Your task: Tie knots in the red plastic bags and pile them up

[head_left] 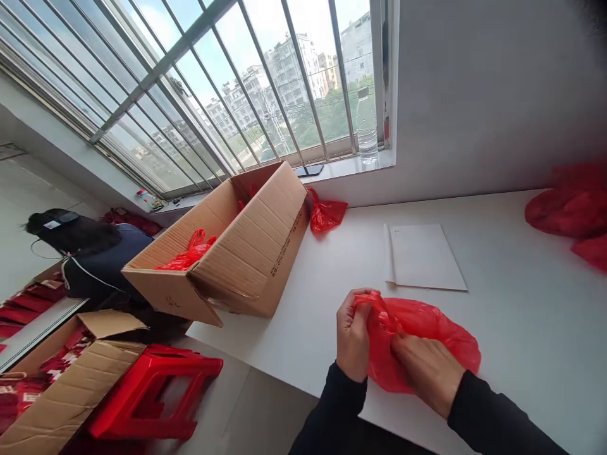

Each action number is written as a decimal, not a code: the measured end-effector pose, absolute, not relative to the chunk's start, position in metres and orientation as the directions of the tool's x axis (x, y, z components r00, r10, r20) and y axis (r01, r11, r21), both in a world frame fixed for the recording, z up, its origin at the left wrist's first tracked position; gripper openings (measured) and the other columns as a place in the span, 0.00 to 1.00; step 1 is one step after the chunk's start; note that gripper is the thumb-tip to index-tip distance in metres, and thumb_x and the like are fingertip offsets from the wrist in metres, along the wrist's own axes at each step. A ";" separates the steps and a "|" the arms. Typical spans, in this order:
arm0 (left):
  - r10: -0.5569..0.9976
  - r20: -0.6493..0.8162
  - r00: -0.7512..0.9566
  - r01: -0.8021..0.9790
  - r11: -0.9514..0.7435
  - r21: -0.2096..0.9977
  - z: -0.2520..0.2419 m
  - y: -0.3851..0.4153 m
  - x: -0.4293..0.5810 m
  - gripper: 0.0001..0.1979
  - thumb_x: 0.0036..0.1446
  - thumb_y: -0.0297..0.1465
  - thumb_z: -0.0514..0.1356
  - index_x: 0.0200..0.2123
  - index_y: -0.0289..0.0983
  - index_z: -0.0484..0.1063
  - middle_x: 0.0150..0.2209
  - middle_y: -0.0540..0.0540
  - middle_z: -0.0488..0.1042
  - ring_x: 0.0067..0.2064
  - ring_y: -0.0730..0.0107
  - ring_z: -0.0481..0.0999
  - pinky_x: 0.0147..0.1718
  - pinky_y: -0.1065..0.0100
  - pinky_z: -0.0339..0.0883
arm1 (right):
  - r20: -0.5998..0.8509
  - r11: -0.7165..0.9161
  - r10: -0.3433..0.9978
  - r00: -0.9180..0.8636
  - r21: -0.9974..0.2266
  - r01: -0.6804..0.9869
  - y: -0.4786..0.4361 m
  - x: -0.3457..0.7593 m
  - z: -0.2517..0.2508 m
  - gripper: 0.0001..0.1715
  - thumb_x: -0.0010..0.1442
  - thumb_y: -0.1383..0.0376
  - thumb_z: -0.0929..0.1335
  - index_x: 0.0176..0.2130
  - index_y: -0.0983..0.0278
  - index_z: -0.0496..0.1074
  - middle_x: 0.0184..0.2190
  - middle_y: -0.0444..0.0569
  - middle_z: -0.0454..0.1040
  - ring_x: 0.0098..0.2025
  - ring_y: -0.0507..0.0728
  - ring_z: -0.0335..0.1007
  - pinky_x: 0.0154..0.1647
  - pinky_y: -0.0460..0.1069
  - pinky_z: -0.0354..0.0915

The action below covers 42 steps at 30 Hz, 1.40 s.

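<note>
A red plastic bag lies full and rounded on the white table in front of me. My left hand is closed round the bag's twisted handles at its upper left. Lower down, my right hand is closed against the near side of the bag, its fingers bunched in the plastic by the handles. What the bag contains is hidden. Behind the bag lies a flat white pad or folder. To the left stands an open cardboard box with tied red bags inside.
Against the wall by the box rests a small tied red bag. A water bottle and a phone stand or lie on the windowsill. Red cloth items lie at right. A red stool, another box and a person are at left.
</note>
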<state>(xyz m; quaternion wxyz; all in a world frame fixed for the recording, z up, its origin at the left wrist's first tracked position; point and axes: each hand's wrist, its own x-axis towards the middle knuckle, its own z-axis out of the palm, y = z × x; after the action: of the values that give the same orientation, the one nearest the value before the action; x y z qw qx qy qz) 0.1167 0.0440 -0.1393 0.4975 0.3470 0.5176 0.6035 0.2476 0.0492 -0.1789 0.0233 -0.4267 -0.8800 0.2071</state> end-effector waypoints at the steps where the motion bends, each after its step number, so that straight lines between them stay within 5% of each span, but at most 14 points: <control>1: 0.959 -0.109 -0.263 -0.251 0.041 0.967 -0.135 0.048 0.114 0.11 0.58 0.38 0.61 0.38 0.36 0.75 0.29 0.48 0.71 0.34 0.68 0.71 0.34 0.70 0.64 | -0.136 0.542 0.758 -0.637 -0.410 0.733 0.054 0.249 -0.177 0.15 0.61 0.78 0.60 0.35 0.64 0.71 0.31 0.52 0.79 0.31 0.64 0.79 0.24 0.51 0.56; 6: 0.952 -0.175 -0.250 -0.296 0.097 0.950 -0.125 0.057 0.084 0.14 0.61 0.41 0.59 0.44 0.38 0.74 0.26 0.50 0.69 0.28 0.71 0.68 0.28 0.71 0.61 | -0.105 0.483 0.787 -0.607 -0.506 0.714 0.070 0.260 -0.172 0.13 0.70 0.68 0.56 0.43 0.63 0.68 0.35 0.51 0.76 0.36 0.62 0.77 0.33 0.55 0.65; 10: 0.953 -0.180 -0.243 -0.227 0.124 0.966 -0.128 0.047 0.070 0.18 0.59 0.43 0.59 0.48 0.40 0.73 0.30 0.48 0.72 0.31 0.66 0.71 0.32 0.67 0.65 | -0.116 0.409 0.825 -0.554 -0.555 0.725 0.072 0.261 -0.169 0.17 0.72 0.67 0.52 0.39 0.62 0.65 0.32 0.50 0.75 0.32 0.63 0.76 0.30 0.55 0.64; 14: 0.943 -0.046 -0.330 0.144 0.099 0.985 -0.123 0.033 0.088 0.34 0.51 0.42 0.65 0.61 0.47 0.64 0.53 0.41 0.72 0.51 0.47 0.73 0.48 0.54 0.69 | -0.107 0.299 0.875 -0.473 -0.648 0.700 0.070 0.251 -0.164 0.12 0.71 0.68 0.54 0.43 0.62 0.63 0.34 0.49 0.76 0.33 0.62 0.76 0.27 0.53 0.63; 16: 0.925 0.072 -0.373 0.374 0.079 0.924 -0.118 0.031 0.100 0.42 0.48 0.42 0.69 0.65 0.49 0.59 0.57 0.41 0.68 0.55 0.46 0.70 0.51 0.53 0.68 | -0.092 0.251 0.890 -0.447 -0.720 0.647 0.070 0.246 -0.162 0.09 0.70 0.69 0.55 0.46 0.62 0.61 0.36 0.49 0.76 0.35 0.60 0.77 0.28 0.52 0.65; 21: 0.902 0.294 -0.317 0.646 -0.021 0.763 -0.124 0.041 0.092 0.25 0.60 0.35 0.61 0.60 0.47 0.66 0.48 0.43 0.70 0.47 0.56 0.72 0.39 0.63 0.71 | -0.039 0.214 0.930 -0.365 -0.751 0.625 0.071 0.243 -0.166 0.06 0.69 0.69 0.56 0.42 0.60 0.59 0.29 0.45 0.71 0.27 0.57 0.70 0.26 0.51 0.62; 26: 0.883 0.164 -0.441 0.567 0.132 0.813 -0.138 0.031 0.061 0.21 0.58 0.38 0.61 0.55 0.45 0.71 0.40 0.44 0.71 0.37 0.61 0.71 0.18 0.73 0.61 | 0.015 0.166 0.967 -0.254 -0.793 0.586 0.071 0.241 -0.168 0.11 0.70 0.67 0.56 0.33 0.58 0.56 0.25 0.42 0.66 0.24 0.54 0.64 0.25 0.50 0.59; 31: 0.943 -0.171 -0.285 0.120 0.212 0.970 -0.143 0.023 0.052 0.15 0.63 0.42 0.57 0.47 0.42 0.75 0.44 0.44 0.76 0.42 0.60 0.73 0.32 0.69 0.69 | -0.087 0.112 0.936 -0.340 -0.844 0.524 0.067 0.234 -0.172 0.10 0.71 0.65 0.56 0.39 0.59 0.63 0.34 0.46 0.74 0.33 0.57 0.72 0.34 0.52 0.66; 36: 0.927 -0.300 -0.224 -0.269 0.237 0.934 -0.142 0.032 0.055 0.13 0.61 0.43 0.60 0.40 0.40 0.75 0.42 0.44 0.75 0.39 0.62 0.73 0.31 0.69 0.69 | -0.173 0.128 0.920 -0.353 -0.717 0.686 0.064 0.236 -0.171 0.12 0.71 0.66 0.57 0.43 0.60 0.67 0.36 0.48 0.76 0.36 0.60 0.76 0.36 0.55 0.66; 42: 0.937 -0.304 -0.170 -0.074 0.295 0.952 -0.137 0.043 0.064 0.14 0.53 0.41 0.69 0.30 0.39 0.70 0.28 0.51 0.69 0.28 0.71 0.66 0.27 0.73 0.66 | -0.367 0.302 0.782 -0.503 -0.483 0.822 0.066 0.229 -0.166 0.17 0.64 0.74 0.61 0.45 0.56 0.72 0.33 0.46 0.79 0.32 0.62 0.79 0.24 0.51 0.54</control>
<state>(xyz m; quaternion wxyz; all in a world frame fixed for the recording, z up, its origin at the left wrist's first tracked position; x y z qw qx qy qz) 0.0639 0.0434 -0.1371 0.5348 0.3589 0.6015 0.4727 0.2293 0.0663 -0.1664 -0.0313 -0.4973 -0.8064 0.3186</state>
